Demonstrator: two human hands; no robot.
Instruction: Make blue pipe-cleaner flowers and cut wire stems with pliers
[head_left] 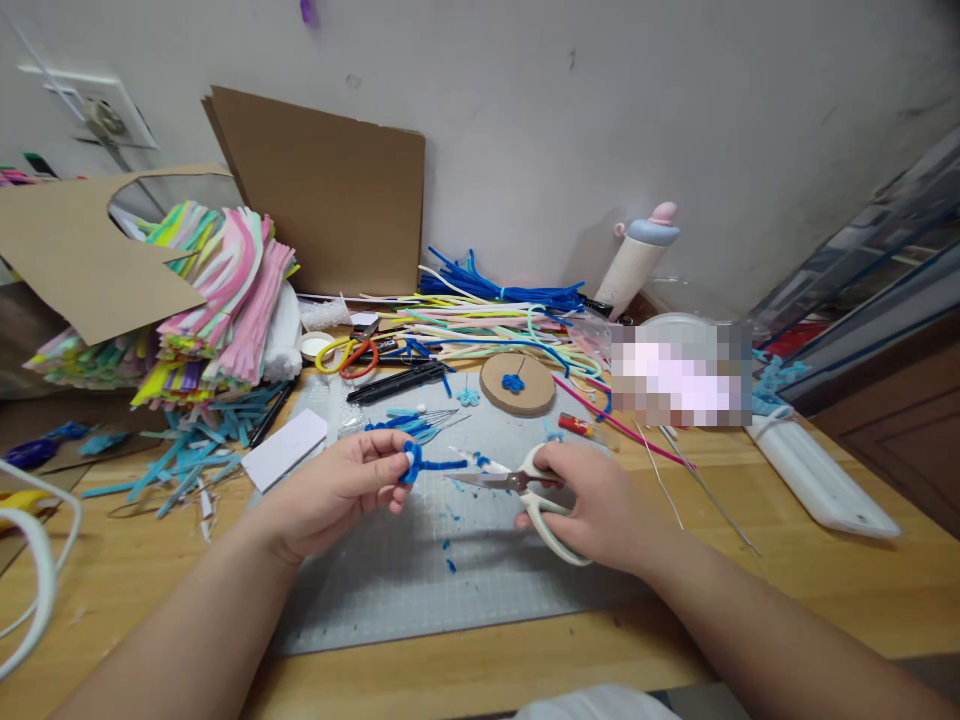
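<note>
Between the thumb and fingers of my left hand is a small blue pipe-cleaner flower, its straight blue end sticking out to the right. My right hand grips white-handled scissors by the loops. Their blades are parted and point left, close to the tip of the blue end. Both hands are above a grey cutting mat with blue fluff scraps on it. Behind them, a round cardboard disc carries another blue flower.
Loose pipe cleaners and a dark blue bundle lie along the wall. Yellow-and-red scissors, a black pen-like tool and a lighter are nearby. A glue gun is at left, a white power strip at right.
</note>
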